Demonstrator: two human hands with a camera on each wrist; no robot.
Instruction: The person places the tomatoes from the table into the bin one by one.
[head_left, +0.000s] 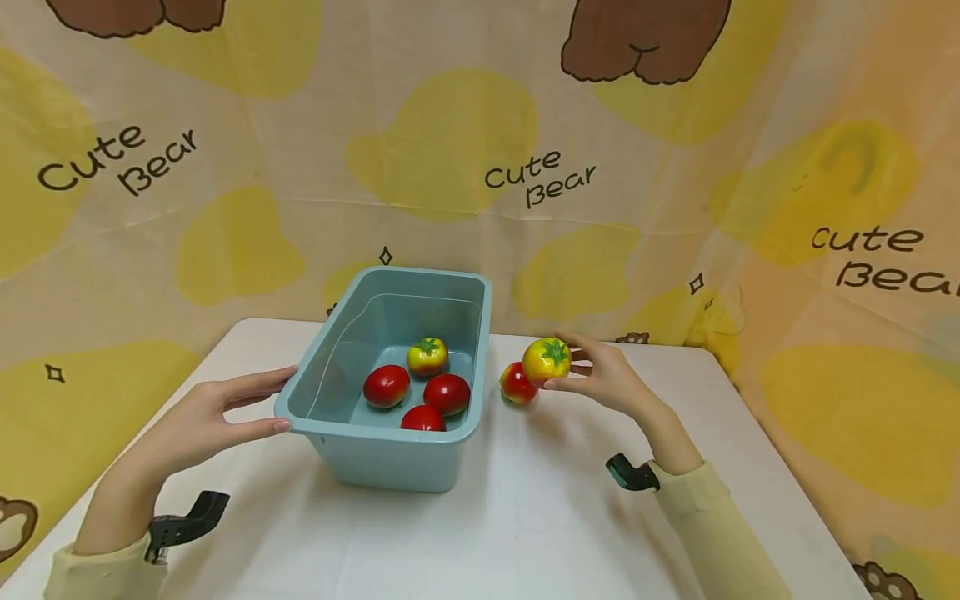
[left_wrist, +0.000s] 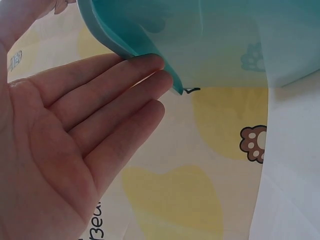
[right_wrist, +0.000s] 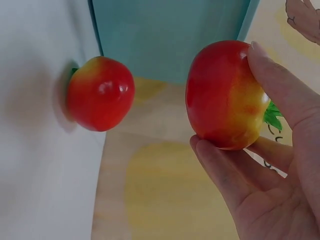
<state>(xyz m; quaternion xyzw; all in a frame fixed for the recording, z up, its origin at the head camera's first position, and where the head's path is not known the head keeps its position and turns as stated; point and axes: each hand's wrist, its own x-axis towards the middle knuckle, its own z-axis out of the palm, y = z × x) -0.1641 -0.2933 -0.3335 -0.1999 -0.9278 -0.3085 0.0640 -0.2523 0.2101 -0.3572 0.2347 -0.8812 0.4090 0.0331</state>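
Note:
My right hand [head_left: 600, 375] pinches a red-and-yellow tomato [head_left: 546, 362] between thumb and fingertips, above the table right of the blue-grey bin [head_left: 390, 462]. In the right wrist view the held tomato [right_wrist: 225, 95] has its green calyx turned toward the palm. Another tomato [right_wrist: 102, 95] rests on the table just beside it. My left hand [head_left: 217, 417] touches the bin's near left corner, its fingers straight along the rim [left_wrist: 107, 37]. Inside the bin lie a yellow-red tomato [head_left: 427, 358] and three red ones, among them this red tomato [head_left: 386, 387].
The white table [head_left: 562, 517] carries the bin near its far edge. Behind it hangs a patterned cloth [head_left: 420, 142] with bear print. Dark straps, such as this right wrist strap [head_left: 632, 473], sit on both wrists.

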